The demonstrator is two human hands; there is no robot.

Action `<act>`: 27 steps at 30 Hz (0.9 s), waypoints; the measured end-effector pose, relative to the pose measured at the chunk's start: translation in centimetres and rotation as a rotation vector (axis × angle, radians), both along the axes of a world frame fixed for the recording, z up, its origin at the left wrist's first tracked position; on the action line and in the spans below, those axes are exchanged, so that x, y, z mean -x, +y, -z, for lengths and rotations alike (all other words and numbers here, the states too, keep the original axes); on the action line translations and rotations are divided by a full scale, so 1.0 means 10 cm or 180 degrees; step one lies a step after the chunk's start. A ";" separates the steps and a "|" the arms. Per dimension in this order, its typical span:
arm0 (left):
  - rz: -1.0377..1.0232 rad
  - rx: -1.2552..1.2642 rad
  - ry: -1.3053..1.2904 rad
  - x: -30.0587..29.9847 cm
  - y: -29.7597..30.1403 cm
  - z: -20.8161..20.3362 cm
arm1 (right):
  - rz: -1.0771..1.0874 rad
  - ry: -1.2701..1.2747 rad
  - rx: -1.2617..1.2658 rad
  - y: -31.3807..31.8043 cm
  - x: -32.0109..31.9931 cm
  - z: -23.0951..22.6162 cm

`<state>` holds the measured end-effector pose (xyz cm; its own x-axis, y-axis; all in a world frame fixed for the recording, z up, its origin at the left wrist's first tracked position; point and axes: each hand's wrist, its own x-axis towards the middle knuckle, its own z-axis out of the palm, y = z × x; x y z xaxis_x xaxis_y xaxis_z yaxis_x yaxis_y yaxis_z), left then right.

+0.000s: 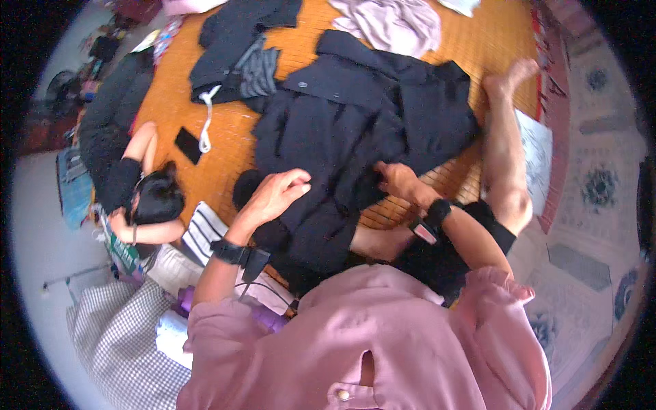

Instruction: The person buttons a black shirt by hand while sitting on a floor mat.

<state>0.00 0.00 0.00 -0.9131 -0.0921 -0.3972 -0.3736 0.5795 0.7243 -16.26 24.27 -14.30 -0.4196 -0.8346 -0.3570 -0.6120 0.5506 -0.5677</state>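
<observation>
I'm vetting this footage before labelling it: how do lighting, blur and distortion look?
Head view: corners go black, and the patterned surface at right looks stretched; head view: in soft light, the black garment shows only faint folds; head view: left hand and right hand look slightly soft.

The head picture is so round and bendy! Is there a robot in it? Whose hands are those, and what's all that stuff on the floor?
No robot here, just a person in a pink top. A wide camera on their head looks down, and its fisheye lens bends straight edges.

The left hand is over a big dark garment, fingers loosely bent. The right hand has its fingers at the same cloth; I can't tell if they pinch it. Each wrist wears a black band.

The garment is spread on an orange-brown mat. Around it are a pale pink cloth, a flat black rectangle and a white cord. Another person is at the picture's left.
</observation>
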 end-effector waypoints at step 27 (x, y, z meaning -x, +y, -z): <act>-0.0598 0.1877 0.0052 1.31 -1.53 1.22 | 0.0762 -0.0286 0.0044 -0.12 -0.12 0.01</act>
<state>-13.13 -15.32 -12.20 -0.8655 -0.4517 -0.2166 -0.4997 0.8094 0.3087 -15.02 23.10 -14.39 -0.5730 -0.7203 -0.3911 -0.4118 0.6656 -0.6224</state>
